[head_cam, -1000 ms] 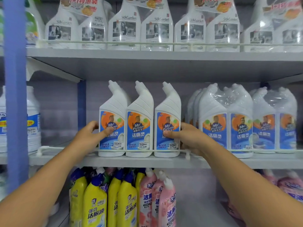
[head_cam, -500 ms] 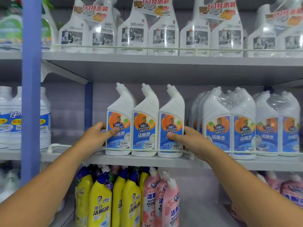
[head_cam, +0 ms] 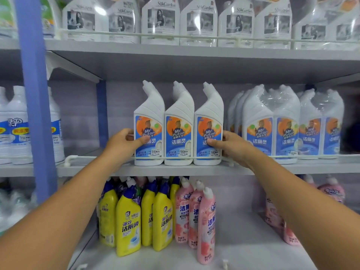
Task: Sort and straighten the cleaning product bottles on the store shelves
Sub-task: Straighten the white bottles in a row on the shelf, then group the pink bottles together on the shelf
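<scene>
We had our left hand [head_cam: 124,145] and right hand [head_cam: 231,147] pressed flat against the row's outer white bottles [head_cam: 178,131], which looked stiff, slick and probably heavy, best squeezed low.

A blue upright post [head_cam: 33,106] crossed the upper shelf [head_cam: 194,53] near its left edge. A white wire rail [head_cam: 194,37] ran along that shelf's front edge. A small white clip [head_cam: 225,263] lay at the bottom shelf's [head_cam: 243,250] front edge.

middle shelf [head_cam: 175,170] | three white bottles [head_cam: 178,125] upright, wrapped packs [head_cam: 272,125]
</scene>
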{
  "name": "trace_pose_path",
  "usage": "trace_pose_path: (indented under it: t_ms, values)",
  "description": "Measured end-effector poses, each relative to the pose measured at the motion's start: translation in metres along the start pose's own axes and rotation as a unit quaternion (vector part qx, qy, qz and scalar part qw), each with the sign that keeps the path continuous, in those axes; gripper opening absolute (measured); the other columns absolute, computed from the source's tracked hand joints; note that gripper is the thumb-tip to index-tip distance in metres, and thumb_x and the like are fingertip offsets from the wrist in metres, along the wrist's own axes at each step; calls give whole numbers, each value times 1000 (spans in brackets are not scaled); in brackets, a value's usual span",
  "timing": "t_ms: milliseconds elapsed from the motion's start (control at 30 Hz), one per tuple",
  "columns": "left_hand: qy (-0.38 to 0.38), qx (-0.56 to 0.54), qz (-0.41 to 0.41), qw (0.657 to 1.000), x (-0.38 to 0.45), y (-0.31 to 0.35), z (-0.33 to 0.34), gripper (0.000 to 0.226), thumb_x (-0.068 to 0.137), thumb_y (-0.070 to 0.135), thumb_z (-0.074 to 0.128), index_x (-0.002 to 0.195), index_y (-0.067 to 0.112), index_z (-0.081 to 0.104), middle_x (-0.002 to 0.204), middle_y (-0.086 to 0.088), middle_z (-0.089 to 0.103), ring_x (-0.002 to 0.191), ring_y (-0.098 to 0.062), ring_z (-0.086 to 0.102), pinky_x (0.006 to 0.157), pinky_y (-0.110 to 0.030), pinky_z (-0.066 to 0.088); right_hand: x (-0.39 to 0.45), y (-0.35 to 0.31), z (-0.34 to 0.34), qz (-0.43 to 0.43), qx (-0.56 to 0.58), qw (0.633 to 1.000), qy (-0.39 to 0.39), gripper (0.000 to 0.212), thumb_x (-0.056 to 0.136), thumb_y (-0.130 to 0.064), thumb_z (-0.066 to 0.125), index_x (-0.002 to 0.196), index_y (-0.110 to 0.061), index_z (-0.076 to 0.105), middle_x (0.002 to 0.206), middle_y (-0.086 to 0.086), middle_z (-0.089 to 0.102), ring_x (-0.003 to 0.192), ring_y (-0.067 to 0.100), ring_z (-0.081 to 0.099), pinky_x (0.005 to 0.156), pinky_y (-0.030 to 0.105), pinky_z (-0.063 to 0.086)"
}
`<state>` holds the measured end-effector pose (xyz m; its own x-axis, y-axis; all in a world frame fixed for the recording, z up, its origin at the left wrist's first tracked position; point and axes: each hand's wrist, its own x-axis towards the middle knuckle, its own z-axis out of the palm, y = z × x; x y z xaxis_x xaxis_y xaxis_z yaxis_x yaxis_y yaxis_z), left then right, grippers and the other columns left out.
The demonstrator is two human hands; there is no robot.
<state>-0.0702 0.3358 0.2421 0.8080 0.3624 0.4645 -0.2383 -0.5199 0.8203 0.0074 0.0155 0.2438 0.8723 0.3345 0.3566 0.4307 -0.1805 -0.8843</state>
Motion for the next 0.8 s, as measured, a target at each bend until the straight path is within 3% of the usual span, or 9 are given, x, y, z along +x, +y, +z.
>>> trace_pose_path:
  t_ms: [167,267,400,533,600,667,800]
  values:
    - [-21,70,21,997,-18,11,-3,45,93,33,73,132,17,57,132,-1,65,101,-14,57,83,-32,44,-10,-5,8,-1,-50,998,45,37,87,-26,80,118,-11,66,109,1,78,100,18,75,93,40,59]
    - [17,10,44,999,-39,9,-5,67,90,34,77,147,18,46,142,2,58,111,-11,55,89,-31,44,-17,-5,16,-20,-31,990,136,44,85,-26,81,121,-12,61,111,1,75,101,16,74,79,25,59]
    - [49,-99,92,990,-82,-1,11,68,88,39,78,147,28,46,140,12,56,118,-7,58,94,-29,48,-50,2,26,-69,-19,973,221,51,87,-31,79,131,-18,56,118,-6,67,107,5,66,75,10,53]
    - [-18,-178,48,983,-130,-23,51,66,86,41,78,144,36,47,134,20,58,116,-1,61,89,-23,50,-108,32,33,-82,-9,967,240,54,89,-32,77,137,-20,53,130,-7,62,118,4,62,95,20,52]
    - [-64,-199,13,978,-151,-34,81,64,86,39,79,142,36,49,135,18,58,116,-3,63,95,-30,52,-139,55,31,-52,-4,972,230,54,90,-33,75,138,-23,52,134,-11,61,120,1,61,94,21,51]
    - [-96,-202,-15,974,-170,-42,116,55,86,35,79,134,37,53,133,16,60,112,-3,64,92,-29,53,-166,81,20,-14,9,972,233,51,89,-37,74,136,-28,54,134,-16,61,119,-4,60,87,24,50]
    - [-153,-196,-49,967,-201,-41,193,58,86,35,79,138,34,54,131,12,61,106,3,64,83,-22,50,-207,127,-24,36,59,960,273,46,87,-33,75,128,-29,55,133,-10,61,118,0,60,97,32,53]
